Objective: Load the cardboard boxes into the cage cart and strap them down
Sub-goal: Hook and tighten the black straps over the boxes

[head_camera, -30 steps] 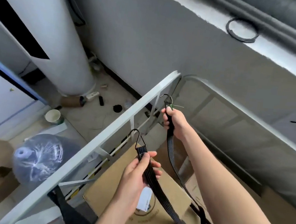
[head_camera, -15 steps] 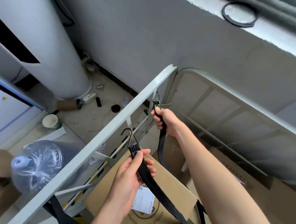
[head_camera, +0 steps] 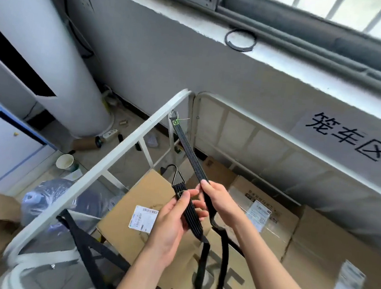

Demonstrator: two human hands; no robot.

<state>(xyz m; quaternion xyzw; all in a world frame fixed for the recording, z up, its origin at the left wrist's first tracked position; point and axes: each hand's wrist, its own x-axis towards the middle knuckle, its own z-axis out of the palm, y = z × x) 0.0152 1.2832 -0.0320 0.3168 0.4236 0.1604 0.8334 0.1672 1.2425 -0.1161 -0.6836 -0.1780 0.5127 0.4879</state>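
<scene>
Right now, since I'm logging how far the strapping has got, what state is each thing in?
Far hook: caught on the cage cart's top rail.
Bungee strap: stretched from that hook to the right hand, with a slack loop below.
Free hook: unattached, above the left hand, which grips the strap end.
Cardboard boxes: closed, inside the cart.
Paper cup: upright on the floor.

I have two hands: left hand, right hand. Two straps: long strap, side strap. Two hooks: top hook, low hook. Four boxes that I can count. One cart. One cup. One ring. One sign.
</scene>
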